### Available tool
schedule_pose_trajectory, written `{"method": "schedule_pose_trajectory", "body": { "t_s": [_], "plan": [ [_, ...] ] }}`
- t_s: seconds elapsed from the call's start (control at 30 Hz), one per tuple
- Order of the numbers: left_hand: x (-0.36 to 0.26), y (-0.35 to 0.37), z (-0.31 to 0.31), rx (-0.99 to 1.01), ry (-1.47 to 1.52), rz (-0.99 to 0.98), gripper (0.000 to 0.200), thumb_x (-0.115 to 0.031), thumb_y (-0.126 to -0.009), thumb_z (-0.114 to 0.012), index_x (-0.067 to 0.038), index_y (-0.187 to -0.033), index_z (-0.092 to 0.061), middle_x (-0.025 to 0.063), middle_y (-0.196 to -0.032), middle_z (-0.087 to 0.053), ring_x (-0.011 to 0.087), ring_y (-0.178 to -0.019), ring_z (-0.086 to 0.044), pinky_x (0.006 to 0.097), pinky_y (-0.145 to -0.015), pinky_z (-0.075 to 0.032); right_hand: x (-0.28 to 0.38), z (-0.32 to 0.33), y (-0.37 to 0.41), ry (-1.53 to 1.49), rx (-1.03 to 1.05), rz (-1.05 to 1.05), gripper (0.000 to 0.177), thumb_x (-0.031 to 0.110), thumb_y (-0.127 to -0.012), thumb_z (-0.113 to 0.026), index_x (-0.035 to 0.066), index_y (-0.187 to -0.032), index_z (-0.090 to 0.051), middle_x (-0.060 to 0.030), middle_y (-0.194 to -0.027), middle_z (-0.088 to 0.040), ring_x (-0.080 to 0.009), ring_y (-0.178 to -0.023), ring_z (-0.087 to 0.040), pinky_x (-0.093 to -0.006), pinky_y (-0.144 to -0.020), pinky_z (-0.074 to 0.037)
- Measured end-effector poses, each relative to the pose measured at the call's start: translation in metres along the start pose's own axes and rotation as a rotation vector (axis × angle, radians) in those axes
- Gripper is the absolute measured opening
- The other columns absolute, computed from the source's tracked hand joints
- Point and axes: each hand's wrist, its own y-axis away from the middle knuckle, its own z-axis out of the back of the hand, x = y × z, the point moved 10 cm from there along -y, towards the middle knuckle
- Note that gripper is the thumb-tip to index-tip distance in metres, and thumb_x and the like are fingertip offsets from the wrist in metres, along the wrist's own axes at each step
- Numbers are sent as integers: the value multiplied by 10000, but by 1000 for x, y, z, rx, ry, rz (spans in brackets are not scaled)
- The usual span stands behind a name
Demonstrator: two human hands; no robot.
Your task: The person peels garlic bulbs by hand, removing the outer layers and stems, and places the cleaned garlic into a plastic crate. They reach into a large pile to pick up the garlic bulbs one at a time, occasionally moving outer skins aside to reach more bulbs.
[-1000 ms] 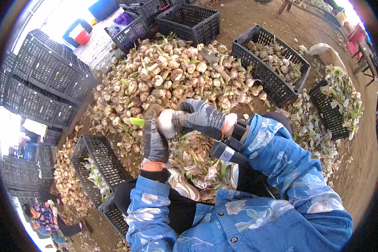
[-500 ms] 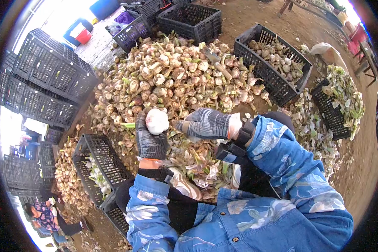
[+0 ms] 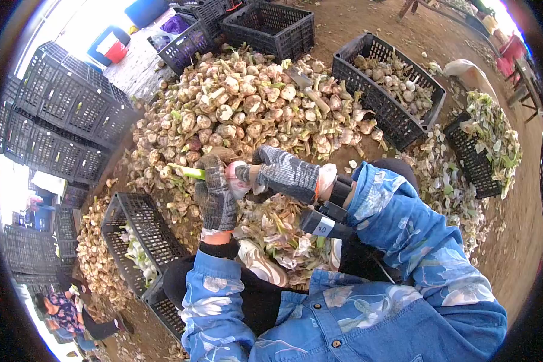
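My left hand (image 3: 216, 196), in a grey glove, is closed round a garlic bulb (image 3: 239, 179) whose green stem (image 3: 190, 172) sticks out to the left. From the right, my right hand (image 3: 288, 174), gloved too, presses its fingers against the same bulb; whether it also holds anything else is hidden. Just beyond both hands lies a large heap of garlic (image 3: 223, 108) with stems. Loose peeled skins (image 3: 283, 232) lie below my hands, between my shoes.
A crate of white bulbs (image 3: 142, 232) stands at the left. Another garlic crate (image 3: 389, 90) is at the right, near a crate of leaves (image 3: 476, 157). Black crates (image 3: 72, 102) are stacked at far left. A person (image 3: 63, 311) sits at lower left.
My left hand has turned, so the bulb now shows between my hands with its stem pointing left. My right hand has moved left onto the bulb.
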Motion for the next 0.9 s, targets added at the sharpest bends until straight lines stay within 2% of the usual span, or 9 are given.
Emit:
{"method": "schedule_pose_trajectory", "body": {
  "t_s": [0.23,0.3,0.33,0.37,0.43,0.57,0.63,0.77,0.9],
  "plan": [
    [10,-10,2,12,-152,-55,372,-347,-884,-488,-9,-1019,-565,52,-851,-579,133,-787,-546,289,-701,-454,3,-9,4,-66,137,5,538,505,-729,-617,-30,-770,-582,-72,-653,-569,-122,-597,-507,-277,-522,-408],
    [6,-6,-1,-20,180,156,393,-354,-889,-465,-10,-1055,-556,52,-858,-580,131,-785,-548,276,-690,-459,22,-8,10,61,142,82,403,356,-784,-621,-7,-944,-546,-6,-717,-575,-76,-614,-526,-210,-546,-430],
    [4,-2,-3,-31,141,248,369,-257,-919,-407,-5,-1183,-452,72,-1096,-525,167,-957,-514,310,-849,-422,23,-7,10,62,142,83,403,356,-784,-621,-7,-944,-546,-6,-717,-575,-76,-614,-526,-210,-546,-430],
    [9,-3,0,-30,142,247,369,-257,-919,-407,-5,-1183,-452,72,-1096,-525,167,-957,-514,310,-849,-422,18,-11,8,-41,189,15,416,364,-780,-627,-9,-944,-544,-13,-737,-570,-75,-634,-515,-209,-551,-418],
    [13,-10,3,64,-275,39,371,-275,-903,-434,-22,-1173,-462,73,-1050,-542,159,-940,-525,298,-823,-432,7,-22,6,-245,282,-123,442,379,-772,-641,-14,-945,-541,-27,-779,-559,-72,-675,-494,-206,-561,-395],
    [10,-14,1,76,-343,-205,343,-308,-889,-450,-50,-1109,-504,55,-976,-564,149,-877,-544,295,-783,-449,24,-10,17,-3,94,-75,458,390,-770,-640,-29,-926,-542,-36,-771,-553,-81,-696,-486,-231,-583,-400],
    [50,-21,-9,118,572,251,300,-312,-893,-430,-72,-1039,-535,49,-929,-578,168,-841,-548,314,-787,-447,10,-14,10,10,144,-49,447,384,-775,-636,-28,-922,-545,-35,-757,-553,-86,-701,-488,-240,-597,-407],
    [61,-21,-14,171,637,351,383,-401,-900,-351,-94,-1008,-553,56,-932,-584,202,-851,-552,354,-792,-448,24,-26,14,-291,267,-9,395,385,-792,-616,-1,-854,-556,-22,-704,-543,-91,-650,-492,-236,-574,-410],
    [30,3,-32,133,747,430,286,-350,-889,-440,-101,-958,-563,35,-839,-585,152,-754,-564,285,-670,-482,17,-10,20,-117,7,-152,361,373,-793,-609,17,-821,-555,-19,-685,-533,-83,-649,-496,-229,-571,-411]
  ]
}}
